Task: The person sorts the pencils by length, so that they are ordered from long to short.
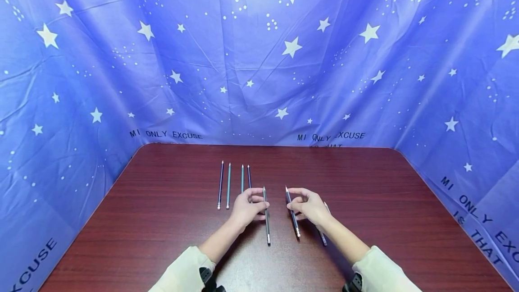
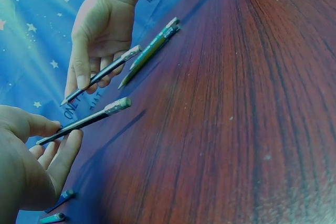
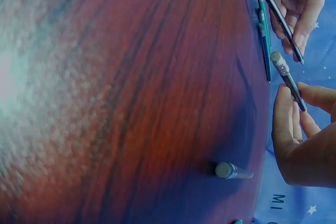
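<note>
In the head view my left hand [image 1: 246,210] pinches a dark green pencil [image 1: 266,224] between thumb and fingers, its tip pointing away and its eraser toward me. To its right, my right hand [image 1: 311,207] pinches a dark blue pencil [image 1: 293,218], slightly slanted. The left wrist view shows both pencils held above the table, the left hand's pencil [image 2: 89,121] nearer the camera. In the right wrist view the right hand's pencil [image 3: 290,81] has its white eraser end toward the camera. The two pencils stand apart.
Several pencils lie on the table [image 1: 170,184] left of centre, among them a blue one [image 1: 220,185] and a teal one [image 1: 229,186]; my left hand covers part of two. Another pencil [image 1: 322,238] lies partly under my right wrist. A starry blue cloth [image 1: 251,48] hangs behind the table.
</note>
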`<action>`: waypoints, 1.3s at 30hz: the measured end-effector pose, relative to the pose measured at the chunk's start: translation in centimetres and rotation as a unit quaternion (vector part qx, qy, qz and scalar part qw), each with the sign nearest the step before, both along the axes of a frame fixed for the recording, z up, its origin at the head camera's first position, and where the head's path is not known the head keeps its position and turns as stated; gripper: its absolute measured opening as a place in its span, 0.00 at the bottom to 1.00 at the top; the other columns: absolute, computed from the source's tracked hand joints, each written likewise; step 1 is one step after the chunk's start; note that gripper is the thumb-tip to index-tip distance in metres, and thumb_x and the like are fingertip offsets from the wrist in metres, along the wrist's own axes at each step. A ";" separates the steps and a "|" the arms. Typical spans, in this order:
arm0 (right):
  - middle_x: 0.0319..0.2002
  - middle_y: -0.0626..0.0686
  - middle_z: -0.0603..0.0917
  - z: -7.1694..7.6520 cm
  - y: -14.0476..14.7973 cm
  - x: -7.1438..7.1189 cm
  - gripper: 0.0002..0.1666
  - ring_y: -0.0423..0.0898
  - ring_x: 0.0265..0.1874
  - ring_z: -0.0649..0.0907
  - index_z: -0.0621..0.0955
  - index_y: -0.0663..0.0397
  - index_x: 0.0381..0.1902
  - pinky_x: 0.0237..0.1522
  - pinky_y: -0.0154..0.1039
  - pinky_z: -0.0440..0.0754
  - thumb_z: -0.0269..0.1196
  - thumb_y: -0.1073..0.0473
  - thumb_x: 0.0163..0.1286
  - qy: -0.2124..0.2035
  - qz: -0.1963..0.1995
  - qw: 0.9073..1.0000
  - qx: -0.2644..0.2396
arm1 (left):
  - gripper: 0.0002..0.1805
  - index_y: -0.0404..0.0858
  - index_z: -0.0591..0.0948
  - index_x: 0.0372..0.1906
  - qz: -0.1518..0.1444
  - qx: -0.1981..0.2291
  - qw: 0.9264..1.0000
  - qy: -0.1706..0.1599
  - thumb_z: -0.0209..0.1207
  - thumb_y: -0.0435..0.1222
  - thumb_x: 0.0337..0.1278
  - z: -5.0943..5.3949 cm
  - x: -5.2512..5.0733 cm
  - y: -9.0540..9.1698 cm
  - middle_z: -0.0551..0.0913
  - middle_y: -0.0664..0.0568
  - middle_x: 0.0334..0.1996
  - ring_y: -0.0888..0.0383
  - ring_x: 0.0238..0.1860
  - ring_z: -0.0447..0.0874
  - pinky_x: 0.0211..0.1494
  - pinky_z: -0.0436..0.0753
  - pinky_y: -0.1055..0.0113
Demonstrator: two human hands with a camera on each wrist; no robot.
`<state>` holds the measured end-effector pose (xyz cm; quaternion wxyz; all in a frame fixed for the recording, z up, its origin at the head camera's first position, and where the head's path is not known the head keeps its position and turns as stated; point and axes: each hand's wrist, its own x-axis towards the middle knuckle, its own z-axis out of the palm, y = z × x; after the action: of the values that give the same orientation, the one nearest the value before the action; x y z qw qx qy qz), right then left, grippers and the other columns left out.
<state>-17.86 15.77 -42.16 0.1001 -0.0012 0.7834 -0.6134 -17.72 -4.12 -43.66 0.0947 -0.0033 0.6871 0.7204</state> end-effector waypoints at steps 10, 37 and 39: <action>0.25 0.48 0.80 0.0 -0.1 0.0 0.29 0.40 0.23 0.81 0.73 0.64 0.58 0.24 0.37 0.83 0.63 0.70 0.57 -0.002 -0.002 1.000 -0.004 | 0.26 0.28 0.71 0.57 0.002 0.000 1.000 0.003 0.60 0.25 0.50 -0.1 -0.2 0.0 0.79 0.42 0.38 0.62 0.26 0.81 0.32 0.86 0.62; 0.26 0.48 0.80 -0.1 0.0 -0.2 0.28 0.40 0.24 0.80 0.73 0.61 0.58 0.26 0.36 0.83 0.63 0.69 0.57 -0.011 0.002 1.000 -0.007 | 0.25 0.32 0.72 0.57 0.031 -0.019 0.999 -0.003 0.62 0.26 0.51 0.5 -2.9 0.0 0.79 0.43 0.40 0.57 0.31 0.85 0.32 0.86 0.66; 0.26 0.48 0.80 -0.1 0.0 -0.2 0.28 0.40 0.24 0.80 0.73 0.62 0.58 0.26 0.36 0.83 0.63 0.69 0.58 -0.009 0.004 1.000 -0.006 | 0.25 0.32 0.73 0.57 0.033 -0.023 0.999 0.001 0.62 0.26 0.51 0.7 -3.1 0.1 0.79 0.43 0.40 0.57 0.31 0.84 0.32 0.86 0.66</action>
<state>-18.06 15.80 -42.25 0.1094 0.0010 0.7786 -0.6179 -20.84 -4.04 -42.92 0.0700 -0.0280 0.7027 0.7074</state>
